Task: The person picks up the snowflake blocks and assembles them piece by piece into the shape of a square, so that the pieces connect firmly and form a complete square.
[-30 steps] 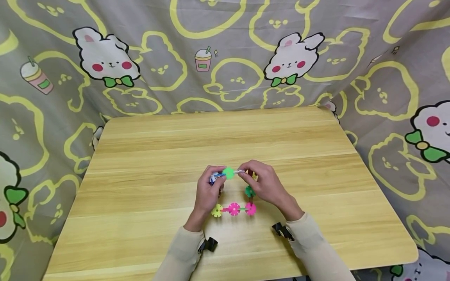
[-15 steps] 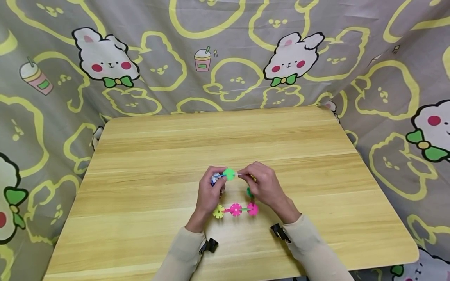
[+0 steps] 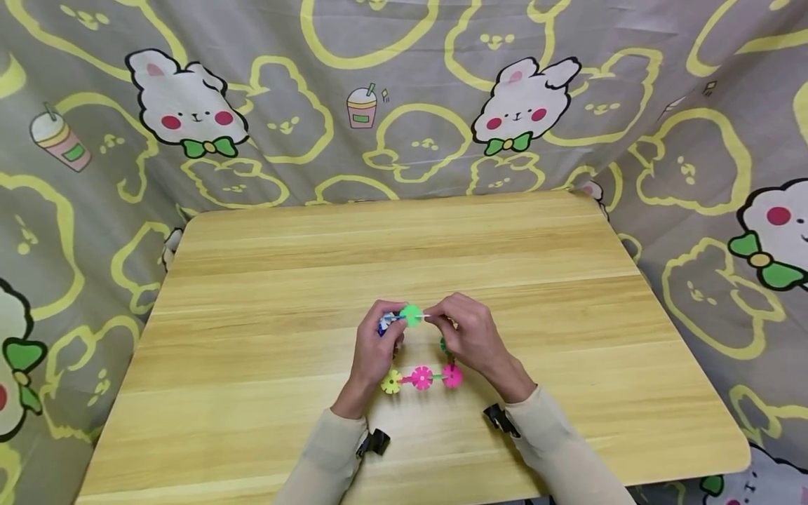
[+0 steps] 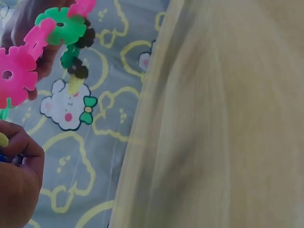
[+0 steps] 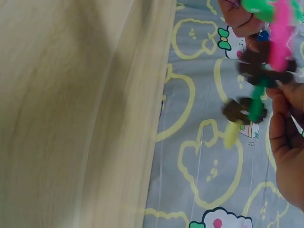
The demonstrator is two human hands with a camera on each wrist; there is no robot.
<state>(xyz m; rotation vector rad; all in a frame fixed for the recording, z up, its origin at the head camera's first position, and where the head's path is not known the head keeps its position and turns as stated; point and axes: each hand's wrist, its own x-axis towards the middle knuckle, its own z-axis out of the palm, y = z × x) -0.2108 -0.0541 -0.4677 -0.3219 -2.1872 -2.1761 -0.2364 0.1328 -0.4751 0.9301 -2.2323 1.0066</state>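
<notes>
Just above the table in the head view is a chain of interlocked plastic snowflake discs. My left hand point(image 3: 372, 351) pinches its far-left part, by a bright green snowflake disc point(image 3: 412, 315) and blue and white pieces point(image 3: 386, 322). With thumb and fingertips, my right hand point(image 3: 475, 337) pinches a thin white piece, seen edge-on, that meets the green disc's right side. Nearer me run a yellow disc point(image 3: 391, 382), a pink disc point(image 3: 422, 378) and another pink disc point(image 3: 452, 376). Brown discs point(image 5: 251, 111) hang beside my right hand in the right wrist view. My fingers hide some links.
A wood-grain table point(image 3: 265, 280) lies under both hands. Grey curtain point(image 3: 416, 56) with cartoon prints surrounds its back and sides. Black straps point(image 3: 374, 442) sit at both wrists, over beige sleeves point(image 3: 328, 456).
My right hand has shifted slightly left, and the white piece shows less beside the green disc. The yellow piece behind that hand is now hidden. My left hand stays nearly still.
</notes>
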